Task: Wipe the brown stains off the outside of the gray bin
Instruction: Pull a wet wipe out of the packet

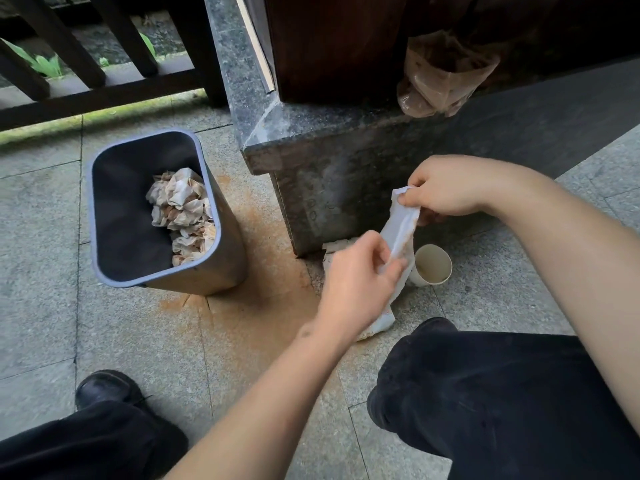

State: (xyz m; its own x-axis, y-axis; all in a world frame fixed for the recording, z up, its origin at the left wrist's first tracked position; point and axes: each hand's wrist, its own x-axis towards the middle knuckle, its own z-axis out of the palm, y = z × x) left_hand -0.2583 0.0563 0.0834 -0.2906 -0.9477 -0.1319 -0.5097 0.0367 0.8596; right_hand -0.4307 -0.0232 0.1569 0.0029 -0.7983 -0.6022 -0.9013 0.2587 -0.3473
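The gray bin (221, 251) stands upright on the stone floor at the left, holding several crumpled, brown-stained tissues (183, 213). To its right, both hands hold one white tissue (401, 226) in the air. My right hand (446, 192) pinches its top end and my left hand (356, 282) pinches its lower end. The tissue shows a faint brown edge. Both hands are well apart from the bin.
A brown stain (256, 306) spreads over the floor tiles around the bin's base. A paper cup (431, 265) lies on its side by the granite pillar base (346, 161). A plastic bag with brown liquid (440, 77) sits on the ledge. More white tissue (379, 320) lies on the floor beneath my left hand. My knees and a shoe fill the foreground.
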